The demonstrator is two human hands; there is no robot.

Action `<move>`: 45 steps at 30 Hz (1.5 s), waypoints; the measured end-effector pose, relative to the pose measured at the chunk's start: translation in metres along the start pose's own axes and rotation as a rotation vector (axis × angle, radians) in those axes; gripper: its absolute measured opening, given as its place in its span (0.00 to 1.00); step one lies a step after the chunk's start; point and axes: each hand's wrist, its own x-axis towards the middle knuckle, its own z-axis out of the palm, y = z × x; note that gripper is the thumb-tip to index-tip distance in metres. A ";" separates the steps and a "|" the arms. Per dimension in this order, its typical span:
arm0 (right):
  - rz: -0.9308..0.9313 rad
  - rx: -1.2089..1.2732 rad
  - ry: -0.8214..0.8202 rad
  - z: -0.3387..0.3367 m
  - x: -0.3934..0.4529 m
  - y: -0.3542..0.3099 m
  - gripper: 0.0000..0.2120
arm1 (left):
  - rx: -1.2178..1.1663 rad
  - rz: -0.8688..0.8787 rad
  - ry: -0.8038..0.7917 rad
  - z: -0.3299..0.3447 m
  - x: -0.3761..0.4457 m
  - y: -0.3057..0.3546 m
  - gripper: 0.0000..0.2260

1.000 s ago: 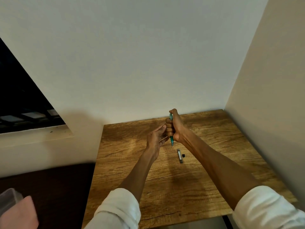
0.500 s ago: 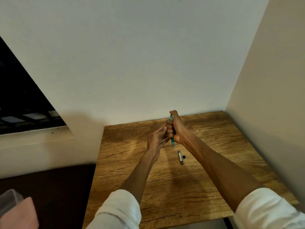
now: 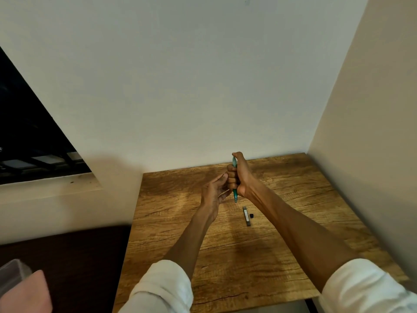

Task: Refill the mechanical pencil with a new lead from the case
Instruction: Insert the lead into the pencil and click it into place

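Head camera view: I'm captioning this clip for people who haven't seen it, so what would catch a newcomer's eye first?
The two hands raised together over the middle of the wooden table: the right hand fists a green mechanical pencil upright, tip down, with the left hand cupped beside it. Nearer the person, a slim lead case lies flat with a small black cap beside it.

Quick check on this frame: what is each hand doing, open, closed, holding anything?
Left hand: half curled beside the pencil; whether it pinches a lead cannot be told.
Right hand: closed in a fist around the green mechanical pencil, held upright.
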 end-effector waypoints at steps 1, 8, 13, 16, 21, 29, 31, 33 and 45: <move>-0.002 -0.002 0.000 0.000 0.000 0.000 0.24 | 0.000 -0.001 -0.005 0.000 0.000 0.000 0.06; -0.013 -0.005 0.004 0.001 -0.003 0.001 0.22 | 0.003 -0.009 0.000 -0.001 -0.001 -0.001 0.07; -0.009 -0.001 0.002 0.001 -0.004 0.001 0.22 | 0.007 -0.011 0.001 -0.002 -0.001 -0.001 0.07; -0.005 -0.001 -0.002 0.002 -0.005 0.001 0.21 | 0.011 -0.012 -0.003 -0.002 -0.001 -0.001 0.06; -0.003 0.002 0.005 0.004 -0.006 0.001 0.22 | 0.006 -0.010 0.008 -0.002 0.000 -0.001 0.09; 0.012 0.016 -0.007 0.001 -0.002 0.002 0.24 | -0.001 -0.019 0.006 -0.004 0.000 -0.002 0.07; 0.018 0.014 0.007 0.001 0.000 0.002 0.23 | -0.004 -0.015 0.007 -0.004 0.001 -0.002 0.09; 0.018 -0.002 0.014 0.001 0.001 0.002 0.22 | -0.008 -0.022 0.010 -0.005 0.001 -0.001 0.09; 0.020 -0.026 0.003 0.001 -0.001 -0.001 0.22 | -0.009 -0.021 0.012 -0.004 0.001 0.000 0.05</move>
